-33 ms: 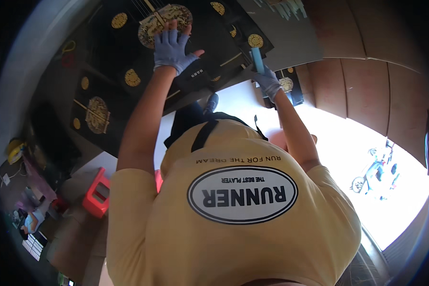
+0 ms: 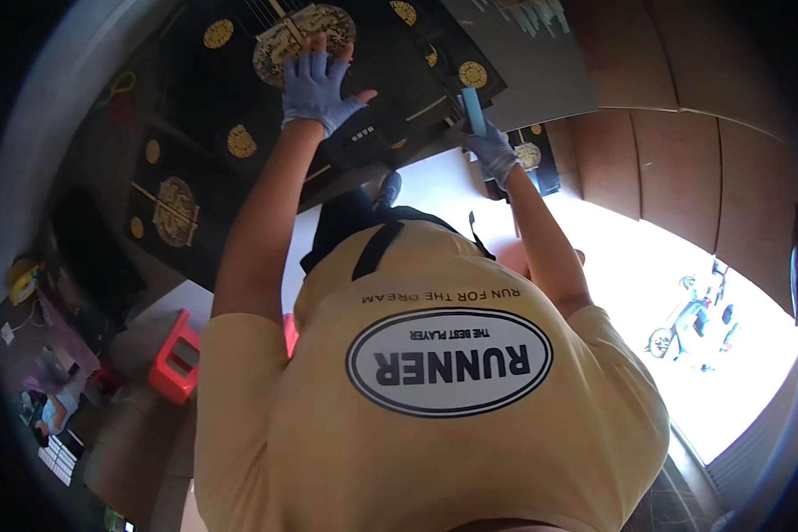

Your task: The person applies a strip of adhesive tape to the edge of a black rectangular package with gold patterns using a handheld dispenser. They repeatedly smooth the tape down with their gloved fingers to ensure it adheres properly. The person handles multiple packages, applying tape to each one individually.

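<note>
My left hand (image 2: 317,93), in a pale blue-grey glove with bare fingertips, lies spread on a black panel (image 2: 186,84) with gold patterns. Its fingertips cover the lower edge of a large ornate oval medallion (image 2: 332,22). At the panel's near right corner, my right hand (image 2: 493,152), gloved alike, is closed around a light blue flat bar (image 2: 473,111). The bar points away from me; its lower end is hidden in the fingers. Smaller gold roundels (image 2: 241,141) dot the panel. I cannot tell whether the bar touches the panel's edge.
Another black gold-patterned piece (image 2: 176,211) lies at the left. Pale strips (image 2: 536,16) are at the far right, beside tall brown cardboard (image 2: 607,155). A red stool (image 2: 176,359) stands at lower left. A motorbike (image 2: 696,324) shows in bright light at the right.
The whole view has shifted very slightly. Both hands keep the same pose, the left flat on the panel and the right around the blue bar.
</note>
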The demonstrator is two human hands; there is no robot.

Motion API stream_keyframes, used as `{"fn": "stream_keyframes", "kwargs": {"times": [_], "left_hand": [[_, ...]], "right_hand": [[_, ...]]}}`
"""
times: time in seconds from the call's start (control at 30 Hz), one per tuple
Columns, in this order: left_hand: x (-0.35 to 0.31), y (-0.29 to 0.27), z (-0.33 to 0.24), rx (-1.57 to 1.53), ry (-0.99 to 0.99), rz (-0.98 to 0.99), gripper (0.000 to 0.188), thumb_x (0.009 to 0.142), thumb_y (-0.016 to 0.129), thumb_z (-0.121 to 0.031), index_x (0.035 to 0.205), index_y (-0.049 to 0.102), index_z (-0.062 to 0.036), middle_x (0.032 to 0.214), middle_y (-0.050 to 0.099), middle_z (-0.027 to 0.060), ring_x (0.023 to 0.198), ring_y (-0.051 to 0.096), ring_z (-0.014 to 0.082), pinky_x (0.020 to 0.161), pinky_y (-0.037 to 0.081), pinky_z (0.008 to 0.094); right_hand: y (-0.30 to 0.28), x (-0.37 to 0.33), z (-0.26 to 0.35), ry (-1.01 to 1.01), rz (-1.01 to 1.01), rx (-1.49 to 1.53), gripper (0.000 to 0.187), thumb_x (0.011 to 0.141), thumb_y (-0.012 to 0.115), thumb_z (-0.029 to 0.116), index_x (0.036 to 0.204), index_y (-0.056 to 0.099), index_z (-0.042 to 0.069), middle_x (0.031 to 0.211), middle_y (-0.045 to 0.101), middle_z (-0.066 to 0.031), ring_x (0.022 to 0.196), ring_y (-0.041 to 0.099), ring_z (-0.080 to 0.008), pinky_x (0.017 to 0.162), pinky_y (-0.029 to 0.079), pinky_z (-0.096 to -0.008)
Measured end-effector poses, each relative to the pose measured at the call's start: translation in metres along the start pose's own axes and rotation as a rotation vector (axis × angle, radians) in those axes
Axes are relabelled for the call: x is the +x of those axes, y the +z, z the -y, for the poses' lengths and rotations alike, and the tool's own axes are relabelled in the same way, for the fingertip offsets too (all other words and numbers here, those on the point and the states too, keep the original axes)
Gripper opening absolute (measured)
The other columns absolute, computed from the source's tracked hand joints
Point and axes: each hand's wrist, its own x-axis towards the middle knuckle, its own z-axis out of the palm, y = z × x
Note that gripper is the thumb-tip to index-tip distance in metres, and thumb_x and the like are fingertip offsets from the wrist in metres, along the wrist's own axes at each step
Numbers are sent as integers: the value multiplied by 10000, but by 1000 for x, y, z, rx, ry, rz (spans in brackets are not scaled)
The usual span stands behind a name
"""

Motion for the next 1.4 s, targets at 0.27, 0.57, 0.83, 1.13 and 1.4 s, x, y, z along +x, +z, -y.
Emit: {"fn": "stream_keyframes", "kwargs": {"times": [0.27,0.57,0.83,1.13,1.4], "left_hand": [[2,0,5,-16,17,-31,818,746,440,-728,1403,313,-258,1416,284,169,1285,305,333,1020,233,521],[28,-17,-19,114,-158,179,767,784,380,-722,1402,315,-272,1423,288,122,1248,325,281,997,257,477],[27,-18,-22,-146,-246,57,730,778,489,-630,1377,372,-228,1435,249,194,1307,237,387,1067,176,520],[35,-30,-25,-86,-229,212,785,792,423,-670,1421,287,-220,1474,186,191,1361,158,358,1086,101,530],[-30,-40,38,121,-320,80,725,795,457,-667,1387,333,-268,1385,344,151,1244,353,333,974,317,505]], "right_hand": [[40,0,-18,-13,105,-120,275,758,648,247,920,597,30,700,602,-56,640,568,-127,589,461,-263],[-18,39,7,120,96,-202,342,788,660,366,856,636,32,620,603,-63,590,600,-143,536,471,-286],[47,-7,4,71,257,-252,274,787,692,182,969,574,16,763,593,-40,638,558,-117,563,463,-267],[119,-23,-10,-15,396,-492,453,803,589,402,1064,608,32,898,652,-159,860,617,-262,790,464,-330],[57,-58,-4,118,264,-306,494,758,662,349,1127,540,43,897,641,-118,834,623,-213,765,482,-315]]}}
